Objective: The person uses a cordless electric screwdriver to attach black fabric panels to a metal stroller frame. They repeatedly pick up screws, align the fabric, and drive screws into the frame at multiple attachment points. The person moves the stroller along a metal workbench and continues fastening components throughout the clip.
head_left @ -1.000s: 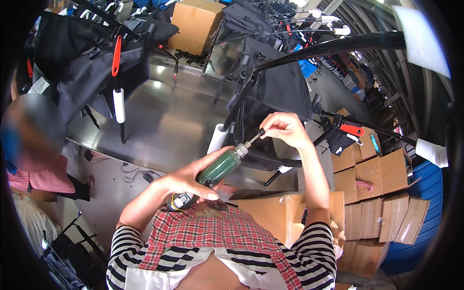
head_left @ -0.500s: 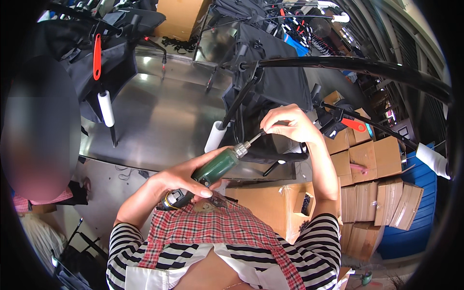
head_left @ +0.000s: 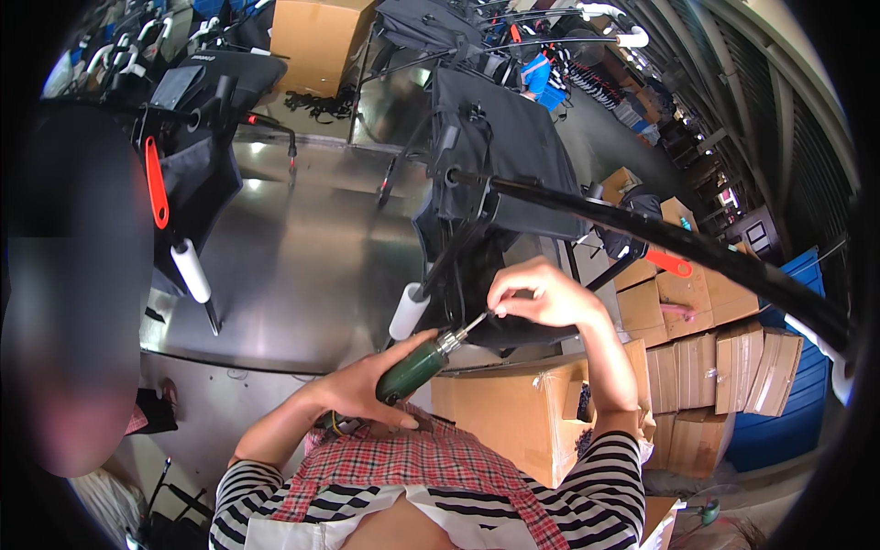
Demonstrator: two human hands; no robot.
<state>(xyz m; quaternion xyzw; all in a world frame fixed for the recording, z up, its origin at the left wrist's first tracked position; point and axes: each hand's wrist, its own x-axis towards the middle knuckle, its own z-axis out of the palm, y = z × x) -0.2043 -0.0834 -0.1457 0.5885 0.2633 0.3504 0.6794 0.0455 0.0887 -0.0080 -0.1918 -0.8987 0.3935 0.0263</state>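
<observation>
A green electric screwdriver [head_left: 411, 371] lies in my left hand [head_left: 362, 390], fingers wrapped round its body, the bit slanting up to the right. My right hand [head_left: 547, 295] is closed in a pinch at the bit's tip, over a small dark piece [head_left: 492, 313] too small to make out. Just beyond both hands stands a black frame with dark fabric [head_left: 513, 137]. It has a white sleeve [head_left: 409, 310] on one leg, close to the screwdriver's head. A long black tube [head_left: 642, 229] of it runs off to the right above my right hand.
A metal table [head_left: 302, 257] spans the middle. On its left stands another frame with a red lever [head_left: 157, 183], and a person [head_left: 82, 302] is beside it. An open cardboard box [head_left: 495, 412] sits under my right arm; flattened cartons [head_left: 687, 371] are stacked at right.
The view has shifted, so table and frames appear lower. My hands and the screwdriver have come nearer my body relative to the frame, the bit still at my right fingertips.
</observation>
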